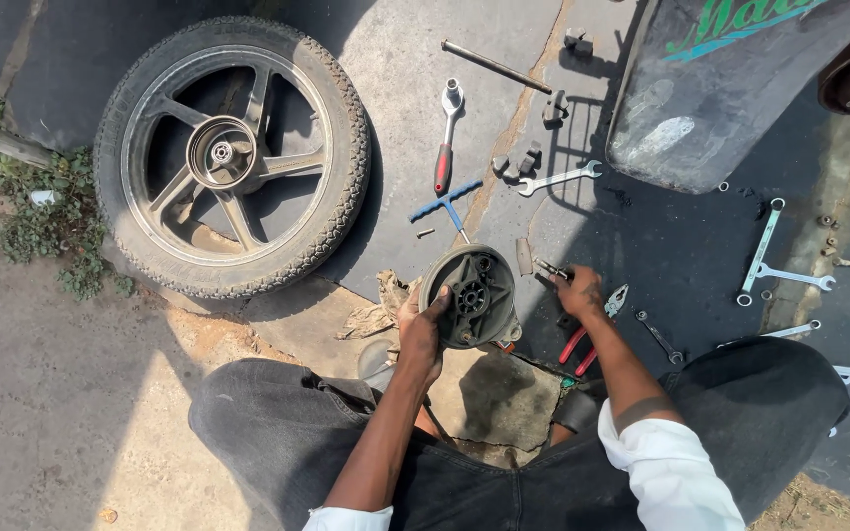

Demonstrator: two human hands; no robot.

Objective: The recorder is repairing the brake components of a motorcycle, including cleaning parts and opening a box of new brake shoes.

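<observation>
While the head view looks straight down, the left hand [419, 329] clamps the rim of a round grey metal hub plate [469, 295] at frame centre, tilting its ribbed face upward, likely for a clear look. Right hand [579, 291], just right of it, pinches a small dark metal tool [549, 267] near the plate's edge. Red-handled pliers [592, 329] lie close below that hand. A spoked motorcycle wheel with tyre [231, 155] lies flat at upper left.

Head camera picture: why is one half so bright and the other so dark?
Head view: hard sunlight lights the wheel and left ground; a dark shadow covers the right, dimming the spanners. Left hand holds the round hub part at the shadow's edge.
</observation>
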